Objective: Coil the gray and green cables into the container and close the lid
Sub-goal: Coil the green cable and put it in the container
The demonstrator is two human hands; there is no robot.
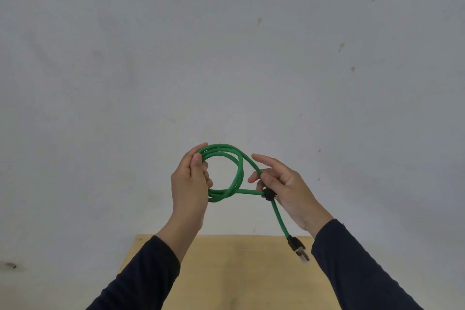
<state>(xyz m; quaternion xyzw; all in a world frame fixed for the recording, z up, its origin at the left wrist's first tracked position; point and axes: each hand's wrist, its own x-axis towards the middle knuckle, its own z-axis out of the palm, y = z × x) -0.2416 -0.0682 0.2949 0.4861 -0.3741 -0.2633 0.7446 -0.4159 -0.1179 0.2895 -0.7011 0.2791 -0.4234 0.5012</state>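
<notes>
the round-bodied bright green cable [236,173] is wound into a few stacked loops held in the air above the pale wooden table [239,272]. the left hand [190,184] is closed around the coil at its 9 o'clock side. the right hand [281,186] pinches the strand at 3 o'clock, beside a small black band [268,194]. the tail hangs toward 5 o'clock, ending in a black and clear plug [298,250].

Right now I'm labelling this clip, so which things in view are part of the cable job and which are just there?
Part of the job:
green cable
left hand
right hand

Just there:
wooden table
grey wall
</notes>
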